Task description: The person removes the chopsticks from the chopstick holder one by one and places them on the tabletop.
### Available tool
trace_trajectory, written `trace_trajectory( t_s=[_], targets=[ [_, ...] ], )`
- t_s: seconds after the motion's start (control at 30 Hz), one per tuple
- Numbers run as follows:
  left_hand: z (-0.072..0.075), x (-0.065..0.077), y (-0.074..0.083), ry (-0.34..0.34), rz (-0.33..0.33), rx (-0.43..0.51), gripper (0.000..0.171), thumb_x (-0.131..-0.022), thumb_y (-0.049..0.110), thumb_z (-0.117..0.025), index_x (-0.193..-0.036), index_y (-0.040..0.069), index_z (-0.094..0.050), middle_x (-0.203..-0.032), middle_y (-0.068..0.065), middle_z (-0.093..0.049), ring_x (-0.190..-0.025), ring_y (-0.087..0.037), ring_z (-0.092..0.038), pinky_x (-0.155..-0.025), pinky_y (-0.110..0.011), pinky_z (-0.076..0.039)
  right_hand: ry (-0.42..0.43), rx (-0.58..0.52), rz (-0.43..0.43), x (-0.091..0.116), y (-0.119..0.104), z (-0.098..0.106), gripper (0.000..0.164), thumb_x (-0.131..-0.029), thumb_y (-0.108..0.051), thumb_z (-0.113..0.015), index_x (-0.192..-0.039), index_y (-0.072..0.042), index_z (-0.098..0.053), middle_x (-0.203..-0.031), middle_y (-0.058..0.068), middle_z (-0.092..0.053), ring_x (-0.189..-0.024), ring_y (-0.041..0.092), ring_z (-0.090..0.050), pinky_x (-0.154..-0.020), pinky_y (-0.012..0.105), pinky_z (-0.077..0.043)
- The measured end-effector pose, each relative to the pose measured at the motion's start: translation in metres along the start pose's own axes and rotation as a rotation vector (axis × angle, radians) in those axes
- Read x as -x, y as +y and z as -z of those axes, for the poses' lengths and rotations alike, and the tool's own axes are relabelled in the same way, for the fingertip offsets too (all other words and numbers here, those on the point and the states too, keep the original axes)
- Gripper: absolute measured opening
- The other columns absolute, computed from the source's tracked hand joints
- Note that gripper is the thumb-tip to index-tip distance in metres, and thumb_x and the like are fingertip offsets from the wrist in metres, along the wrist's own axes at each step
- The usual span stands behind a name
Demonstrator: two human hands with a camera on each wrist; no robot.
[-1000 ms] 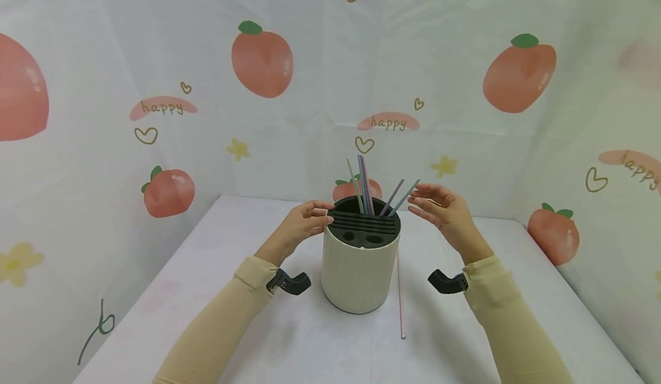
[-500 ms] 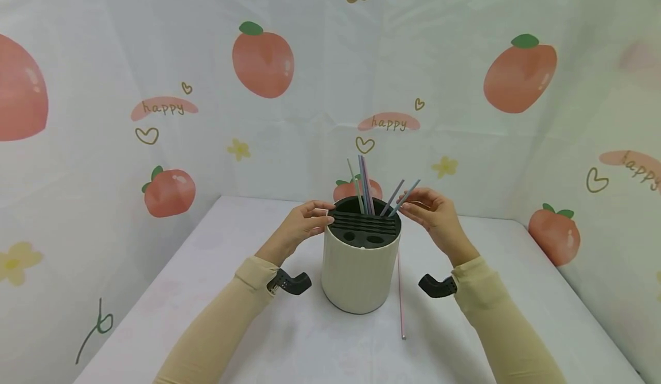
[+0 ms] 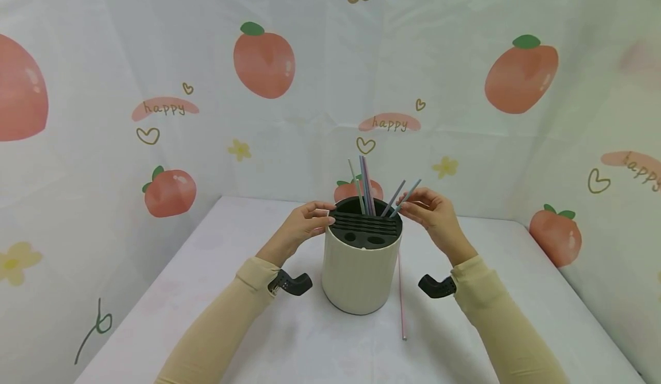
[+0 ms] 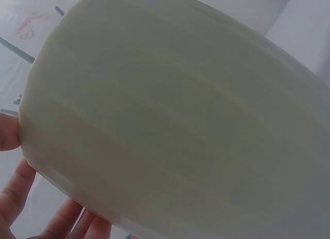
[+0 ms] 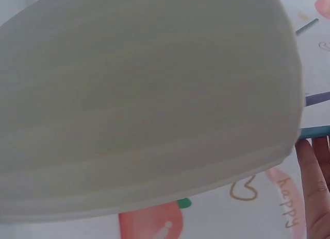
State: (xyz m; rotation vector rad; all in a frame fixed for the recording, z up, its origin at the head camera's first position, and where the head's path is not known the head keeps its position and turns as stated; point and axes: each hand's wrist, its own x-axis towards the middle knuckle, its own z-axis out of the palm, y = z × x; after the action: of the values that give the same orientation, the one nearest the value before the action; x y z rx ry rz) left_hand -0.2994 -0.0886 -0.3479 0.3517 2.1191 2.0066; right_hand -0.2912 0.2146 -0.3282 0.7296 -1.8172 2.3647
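Observation:
A cream pen holder (image 3: 358, 278) with a black slotted top (image 3: 364, 232) stands in the middle of the head view. Several thin sticks (image 3: 366, 186) lean in its rear opening, and a blue stick (image 3: 410, 192) slants out to the right. My left hand (image 3: 296, 229) grips the holder's left rim; in the left wrist view its fingers (image 4: 62, 218) lie along the side. My right hand (image 3: 434, 214) pinches the blue stick close to the right rim. Fingers (image 5: 312, 177) meet that stick in the right wrist view; the contact is partly cut off by the frame.
A pink stick (image 3: 403, 303) with a silvery end lies on the white tabletop (image 3: 258, 338), just right of the holder. Behind the table hangs a white backdrop (image 3: 310, 57) printed with peaches. Black wrist devices (image 3: 439, 286) jut inward from both sleeves.
My right hand has moved left and slightly down from the upper end of the blue stick to its lower part, then held still. My left hand keeps its place on the holder.

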Motion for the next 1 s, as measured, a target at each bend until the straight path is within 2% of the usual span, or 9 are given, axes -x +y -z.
trace_trajectory(
  t_s=[0.1,0.27,0.47,0.57,0.67,0.77,0.87,1.0],
  targets=[
    [0.000,-0.001,0.000,0.000,-0.001,0.002,0.035,-0.091,0.009,-0.065,-0.125,0.006,-0.059,-0.127,-0.015,-0.049,-0.109,-0.022,-0.056,-0.101,-0.040,-0.049,0.018,-0.001,0.033,-0.005,-0.012,-0.003,0.024,-0.090,0.014,-0.055,-0.092,-0.009,-0.065,-0.096,0.001,-0.068,-0.090,0.011,-0.069,-0.083,0.029,-0.058],
    [0.001,-0.001,0.000,0.002,0.001,-0.002,0.035,-0.091,0.008,-0.065,-0.125,0.006,-0.059,-0.127,-0.015,-0.050,-0.109,-0.022,-0.056,-0.102,-0.041,-0.049,0.047,-0.056,0.157,-0.017,-0.047,-0.010,0.025,-0.088,0.017,-0.056,-0.092,-0.005,-0.066,-0.093,0.005,-0.069,-0.086,0.015,-0.070,-0.078,0.031,-0.059],
    [-0.001,0.000,-0.001,-0.006,-0.005,0.002,0.036,-0.090,0.009,-0.065,-0.126,0.005,-0.059,-0.125,-0.015,-0.049,-0.109,-0.022,-0.056,-0.102,-0.041,-0.049,0.112,-0.226,0.337,-0.033,-0.107,-0.008,0.020,-0.085,0.023,-0.054,-0.094,0.007,-0.064,-0.088,0.014,-0.068,-0.078,0.023,-0.069,-0.070,0.035,-0.061],
    [-0.001,0.000,-0.001,-0.003,-0.003,0.004,0.036,-0.090,0.009,-0.065,-0.126,0.005,-0.059,-0.126,-0.015,-0.049,-0.111,-0.022,-0.055,-0.102,-0.041,-0.049,0.184,-0.300,0.364,-0.036,-0.132,-0.001,0.018,-0.084,0.021,-0.057,-0.097,0.010,-0.064,-0.086,0.016,-0.067,-0.073,0.026,-0.069,-0.067,0.035,-0.061],
    [-0.001,0.000,0.000,0.001,0.002,0.006,0.036,-0.090,0.008,-0.065,-0.126,0.005,-0.059,-0.128,-0.015,-0.049,-0.113,-0.023,-0.054,-0.102,-0.040,-0.049,0.270,-0.292,0.312,-0.034,-0.142,0.011,0.021,-0.083,0.018,-0.061,-0.101,0.008,-0.067,-0.086,0.014,-0.068,-0.071,0.024,-0.069,-0.064,0.033,-0.061],
    [-0.001,0.001,0.000,0.000,0.000,0.002,0.036,-0.091,0.008,-0.065,-0.126,0.004,-0.059,-0.129,-0.016,-0.048,-0.115,-0.025,-0.053,-0.102,-0.041,-0.049,0.329,-0.217,0.213,-0.028,-0.131,0.027,0.024,-0.083,0.015,-0.064,-0.103,0.003,-0.069,-0.085,0.010,-0.070,-0.073,0.020,-0.070,-0.065,0.031,-0.061],
    [-0.001,0.001,0.000,0.001,-0.001,-0.004,0.036,-0.091,0.008,-0.065,-0.126,0.004,-0.059,-0.129,-0.017,-0.048,-0.115,-0.025,-0.053,-0.102,-0.041,-0.049,0.353,-0.101,0.083,-0.016,-0.103,0.045,0.025,-0.084,0.009,-0.067,-0.105,-0.003,-0.070,-0.085,0.005,-0.070,-0.076,0.015,-0.069,-0.066,0.027,-0.060],
    [-0.001,0.000,-0.001,0.000,0.003,-0.010,0.036,-0.091,0.009,-0.066,-0.126,0.005,-0.059,-0.130,-0.017,-0.048,-0.114,-0.025,-0.055,-0.103,-0.041,-0.048,0.336,0.045,-0.118,0.004,-0.053,0.069,0.022,-0.087,0.001,-0.068,-0.104,-0.013,-0.070,-0.085,-0.002,-0.070,-0.079,0.009,-0.069,-0.070,0.023,-0.059]
  ],
)
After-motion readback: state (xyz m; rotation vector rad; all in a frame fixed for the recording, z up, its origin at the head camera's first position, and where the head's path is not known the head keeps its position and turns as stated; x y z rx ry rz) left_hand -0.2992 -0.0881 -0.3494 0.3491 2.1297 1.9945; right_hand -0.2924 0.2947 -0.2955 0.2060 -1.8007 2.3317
